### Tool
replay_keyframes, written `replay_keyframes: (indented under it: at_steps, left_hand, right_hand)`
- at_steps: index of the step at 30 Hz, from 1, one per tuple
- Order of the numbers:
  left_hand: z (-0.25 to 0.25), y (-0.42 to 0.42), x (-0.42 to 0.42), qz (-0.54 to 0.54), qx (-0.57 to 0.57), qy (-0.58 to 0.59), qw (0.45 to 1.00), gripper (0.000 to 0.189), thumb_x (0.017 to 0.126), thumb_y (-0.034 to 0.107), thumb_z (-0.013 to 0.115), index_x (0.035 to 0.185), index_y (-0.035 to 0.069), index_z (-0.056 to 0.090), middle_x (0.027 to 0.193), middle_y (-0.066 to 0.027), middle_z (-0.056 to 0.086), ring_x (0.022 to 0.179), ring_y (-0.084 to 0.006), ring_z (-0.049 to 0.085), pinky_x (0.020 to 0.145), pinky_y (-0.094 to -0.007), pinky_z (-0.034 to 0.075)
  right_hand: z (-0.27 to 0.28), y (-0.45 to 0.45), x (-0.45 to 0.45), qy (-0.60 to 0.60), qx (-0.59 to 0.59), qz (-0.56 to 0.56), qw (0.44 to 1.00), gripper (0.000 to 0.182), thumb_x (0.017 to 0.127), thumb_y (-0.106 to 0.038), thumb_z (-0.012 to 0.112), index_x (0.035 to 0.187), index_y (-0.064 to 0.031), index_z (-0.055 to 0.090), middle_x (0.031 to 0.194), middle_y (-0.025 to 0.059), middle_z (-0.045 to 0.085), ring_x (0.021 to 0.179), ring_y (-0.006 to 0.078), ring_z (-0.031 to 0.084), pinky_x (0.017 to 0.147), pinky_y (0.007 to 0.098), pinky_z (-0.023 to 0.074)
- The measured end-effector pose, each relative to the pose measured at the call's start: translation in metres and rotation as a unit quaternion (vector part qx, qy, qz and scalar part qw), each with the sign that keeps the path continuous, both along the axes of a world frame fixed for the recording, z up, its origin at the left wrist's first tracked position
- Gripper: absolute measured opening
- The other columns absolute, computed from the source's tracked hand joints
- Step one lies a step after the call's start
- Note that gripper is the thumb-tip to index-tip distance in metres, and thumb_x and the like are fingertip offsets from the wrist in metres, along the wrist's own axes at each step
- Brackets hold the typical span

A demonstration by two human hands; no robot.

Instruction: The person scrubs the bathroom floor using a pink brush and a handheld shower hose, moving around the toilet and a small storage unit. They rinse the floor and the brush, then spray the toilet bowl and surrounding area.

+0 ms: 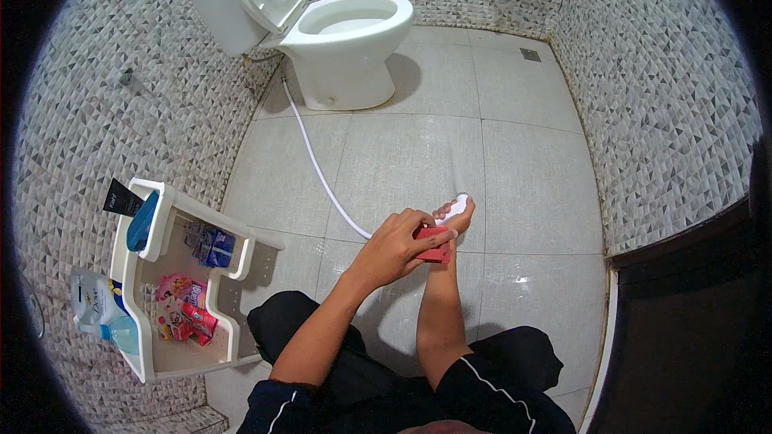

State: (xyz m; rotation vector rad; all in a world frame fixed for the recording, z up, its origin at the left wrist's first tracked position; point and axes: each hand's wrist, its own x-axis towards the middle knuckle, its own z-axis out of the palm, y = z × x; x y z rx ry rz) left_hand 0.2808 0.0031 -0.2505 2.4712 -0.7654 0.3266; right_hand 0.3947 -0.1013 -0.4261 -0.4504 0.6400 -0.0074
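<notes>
My left hand (389,247) grips a red block (437,250), which looks like a sponge or a scrubbing brush. The block lies across my right wrist, hiding part of it; whether the two touch, I cannot tell. In my right hand (461,220) is a white handheld bidet sprayer (453,208), its head pointing away from me. A faint streak, apparently water, runs forward from it. From the sprayer's side a white hose (319,175) curves over the grey tiled floor (398,175) to the wall by the toilet.
Ahead stands a white toilet (344,66) with its lid up. At my left, a white plastic shelf rack (145,313) holds packets, a black tube (122,199) and bottles. A floor drain (530,55) sits in the far right corner. A dark doorway (681,325) borders the right.
</notes>
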Motion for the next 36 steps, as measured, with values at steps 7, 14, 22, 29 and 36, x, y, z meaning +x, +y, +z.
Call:
replay_keyframes:
  at_steps: [7, 14, 22, 29, 36]
  left_hand:
    - [-0.001, 0.000, -0.001, -0.002, 0.000, -0.009, 1.000, 0.050, 0.068, 0.008, 0.070, 0.114, 0.025, 0.061, 0.103, -0.0070, 0.055, 0.094, -0.0242, 0.054, 0.079, -0.0350, 0.047]
    - [0.001, 0.000, 0.000, -0.005, 0.004, -0.004, 1.000, 0.052, 0.069, 0.009, 0.069, 0.117, 0.027, 0.059, 0.105, -0.0078, 0.055, 0.094, -0.0249, 0.053, 0.080, -0.0353, 0.045]
    - [-0.002, -0.002, 0.001, -0.014, 0.000, -0.011, 1.000, 0.051, 0.069, 0.008, 0.068, 0.116, 0.025, 0.060, 0.103, -0.0082, 0.055, 0.091, -0.0251, 0.053, 0.078, -0.0352, 0.046]
    - [-0.001, -0.002, -0.001, -0.005, 0.000, 0.004, 1.000, 0.048, 0.069, 0.007, 0.068, 0.114, 0.023, 0.062, 0.103, -0.0085, 0.055, 0.093, -0.0252, 0.053, 0.079, -0.0357, 0.046]
    - [-0.003, -0.003, -0.001, -0.007, -0.001, 0.007, 1.000, 0.047, 0.069, 0.008, 0.068, 0.114, 0.024, 0.062, 0.103, -0.0079, 0.055, 0.093, -0.0247, 0.053, 0.080, -0.0350, 0.045]
  right_hand:
    - [0.006, 0.008, -0.004, 0.020, -0.016, 0.007, 1.000, 0.038, 0.082, -0.047, 0.048, 0.068, -0.0118, 0.041, 0.049, 0.0003, 0.037, 0.039, 0.0117, 0.033, 0.037, 0.0265, 0.0294]
    - [-0.008, -0.004, 0.000, 0.007, 0.011, -0.019, 1.000, 0.038, 0.081, -0.047, 0.048, 0.068, -0.0121, 0.041, 0.051, 0.0007, 0.037, 0.039, 0.0118, 0.033, 0.037, 0.0268, 0.0296]
    - [-0.003, -0.002, 0.001, -0.006, 0.000, -0.044, 0.999, 0.041, 0.081, -0.049, 0.049, 0.067, -0.0114, 0.040, 0.050, 0.0011, 0.037, 0.038, 0.0122, 0.033, 0.037, 0.0272, 0.0289]
    - [-0.008, -0.005, -0.002, 0.003, 0.002, -0.055, 0.998, 0.042, 0.081, -0.050, 0.048, 0.067, -0.0112, 0.041, 0.049, 0.0012, 0.037, 0.037, 0.0124, 0.032, 0.036, 0.0277, 0.0294]
    - [-0.006, -0.016, 0.000, 0.026, -0.008, -0.105, 0.994, 0.040, 0.082, -0.048, 0.045, 0.068, -0.0106, 0.041, 0.049, 0.0016, 0.037, 0.038, 0.0127, 0.032, 0.036, 0.0279, 0.0295]
